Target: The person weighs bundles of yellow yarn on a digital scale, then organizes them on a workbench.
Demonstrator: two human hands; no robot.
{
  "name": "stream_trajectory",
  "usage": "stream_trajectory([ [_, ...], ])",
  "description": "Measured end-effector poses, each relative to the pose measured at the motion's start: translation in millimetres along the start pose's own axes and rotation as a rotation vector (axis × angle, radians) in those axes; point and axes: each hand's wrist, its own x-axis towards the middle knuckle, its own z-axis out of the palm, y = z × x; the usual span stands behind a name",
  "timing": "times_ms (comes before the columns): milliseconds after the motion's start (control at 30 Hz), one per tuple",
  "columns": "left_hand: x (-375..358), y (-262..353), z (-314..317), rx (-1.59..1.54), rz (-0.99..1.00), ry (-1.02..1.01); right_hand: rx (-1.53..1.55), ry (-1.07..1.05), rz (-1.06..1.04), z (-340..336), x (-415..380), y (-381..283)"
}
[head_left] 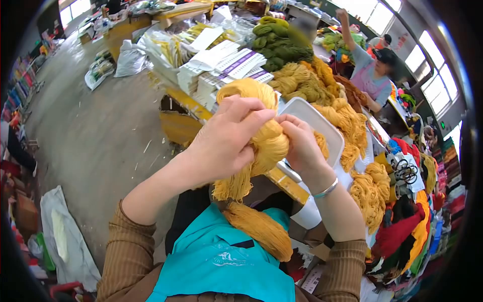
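Note:
A golden-yellow hank of yarn [271, 143] hangs in front of my chest, its loose ends drooping below. My left hand [224, 133] is closed around the hank from the left, its fingers curled over the strands. On the other side, my right hand [301, 143] has its fingers bent together against the yarn; its fingertips are partly hidden, but they appear to pinch some strands. A darker golden hank [259, 231] lies across the teal apron [221, 272] on my lap. Just beyond my right hand sits a whitish plastic tray [336, 146] with yellow yarn in it.
Stacks of printed cards [239, 63] lie on the table ahead. Olive and green hanks [282, 43] and yellow yarn piles [347, 126] spread to the right, with scissors [404, 171] nearby. Another person [372, 75] stands across the table, one arm raised. Concrete floor [95, 131] extends left.

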Motion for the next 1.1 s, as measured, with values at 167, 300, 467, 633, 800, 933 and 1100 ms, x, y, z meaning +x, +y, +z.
stream_trajectory([
  [167, -33, -47, 14, -0.219, -0.329, -0.027, -0.699, 0.046, -0.489, 6, -11, 35],
  [300, -45, -56, 31, -0.287, -0.416, -0.058, -1.001, -0.065, -0.942, 18, -12, 45],
  [467, -53, -59, 43, -0.431, -0.387, -0.205, -1.209, 0.038, -0.964, 9, -7, 58],
  [633, -66, -81, 59, -0.366, -0.275, -0.276, -1.182, 0.012, -0.886, 6, -14, 71],
  [800, -89, -98, 88, -1.669, -0.930, 0.171, -0.444, -0.182, -0.692, -12, -11, 79],
  [933, -97, -95, 80, -2.157, -1.058, 0.271, 0.374, -0.089, -0.289, -12, -16, 69],
  [1100, -80, -96, 72, -2.041, -0.740, -0.114, 0.349, -0.229, -0.295, -4, -2, 57],
])
